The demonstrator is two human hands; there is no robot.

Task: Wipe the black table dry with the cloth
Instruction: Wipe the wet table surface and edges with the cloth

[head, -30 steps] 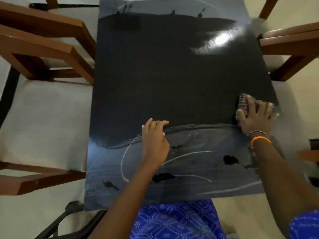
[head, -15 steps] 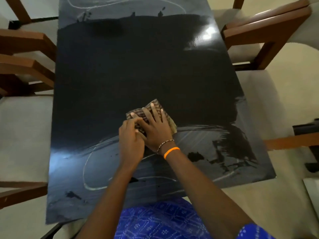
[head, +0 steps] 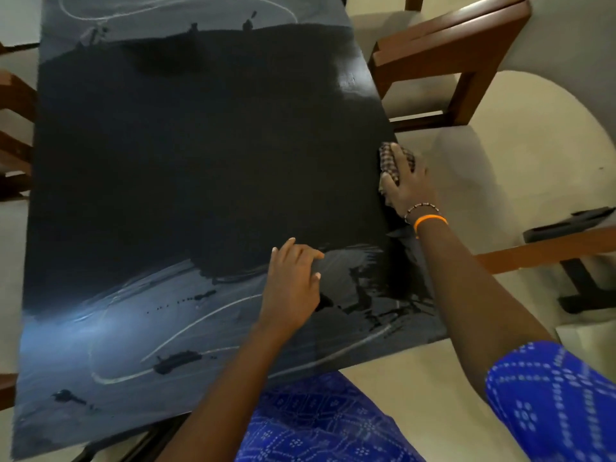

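Note:
The black table (head: pixel 200 161) fills the middle of the head view, matte dark across its centre and streaked with shiny wet marks along the near and far ends. A checked brown cloth (head: pixel 388 161) lies at the table's right edge. My right hand (head: pixel 408 183) lies over the cloth with spread fingers pressing it down, hiding most of it. My left hand (head: pixel 293 281) rests flat on the tabletop near the front, fingers relaxed, holding nothing, well to the left of the cloth.
Wooden chairs with pale cushions stand on both sides: one at the right (head: pixel 450 61), another at the left edge (head: pixel 13 135). A wooden rail with a dark object (head: pixel 566 225) sits at the right. My blue patterned clothing (head: pixel 316 421) touches the near table edge.
My right hand has swept the cloth from the table's middle, where both hands met, out to the right edge. My left hand has let go and stayed near the front.

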